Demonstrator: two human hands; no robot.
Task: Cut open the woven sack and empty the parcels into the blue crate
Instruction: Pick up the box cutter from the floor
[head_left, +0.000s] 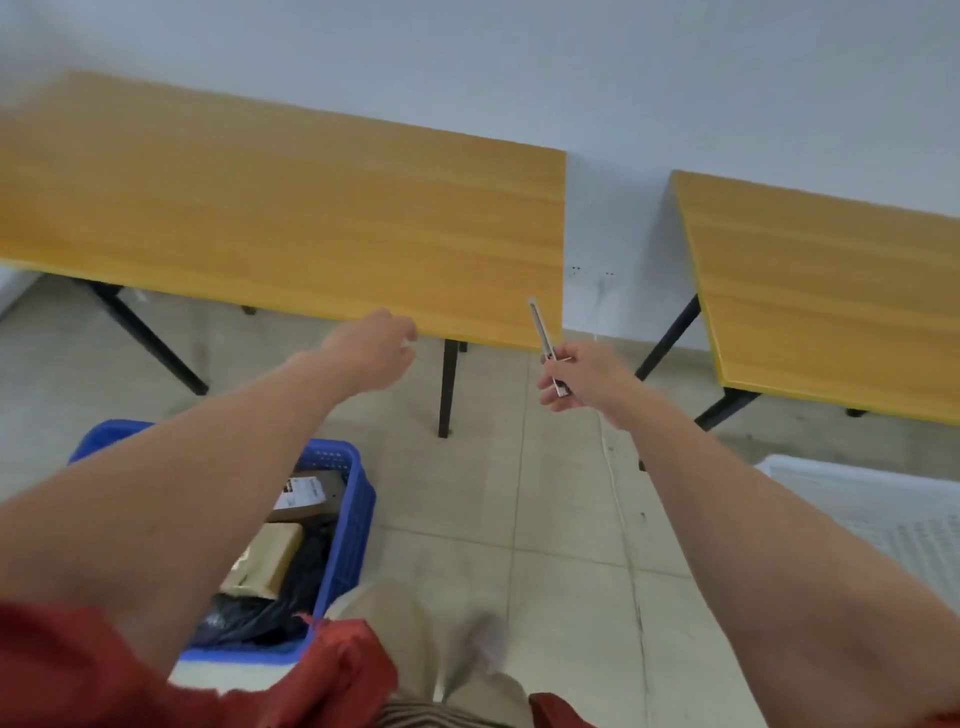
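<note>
Two tables stood far from us along the wall (519, 62), the left table (260, 218) and the right table (831, 291), with a gap between them. The crate (353, 499) sat on the floor (545, 519) near us at the left, before the left table, with parcels (270, 556) in it. Our left hand (371, 353) was before that table's near edge. Our right hand (592, 376) held the cutter (543, 338) at its right corner.

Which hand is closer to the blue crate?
Left. The left hand is raised just beyond the far rim of the crate. The right hand, holding the knife, is farther off to its right.
</note>
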